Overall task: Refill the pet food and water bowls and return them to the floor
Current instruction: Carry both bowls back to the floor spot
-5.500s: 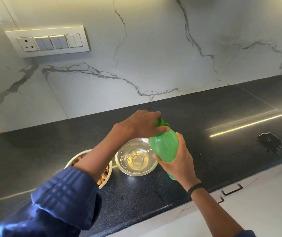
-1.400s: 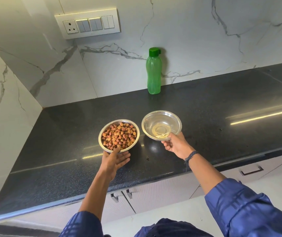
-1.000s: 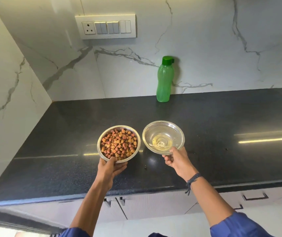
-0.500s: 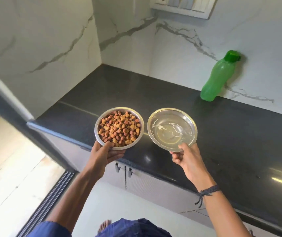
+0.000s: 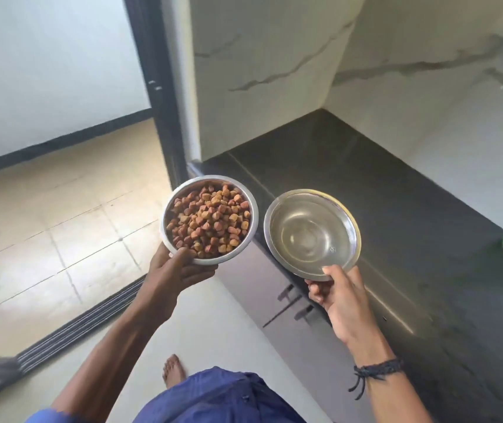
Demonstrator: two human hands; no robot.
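Open floor [image 5: 213,315] spreads near and left below the left hand [image 5: 177,273] and food bowl [image 5: 207,180], a door track [image 5: 79,328] crossing it. A door frame [image 5: 158,87] stands far; counter [image 5: 396,193] and cabinet [image 5: 259,288] block the right, past the right hand [image 5: 344,303] and water bowl [image 5: 344,227].

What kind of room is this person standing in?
Most likely a home kitchen: a dark polished stone countertop runs along marble-look wall panels, with handled cabinet fronts beneath it. A tiled floor lies beyond a sliding-door track.

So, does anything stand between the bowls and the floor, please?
Nothing visible does: the left hand holds the food bowl over the floor; the right hand holds the water bowl beside the counter.
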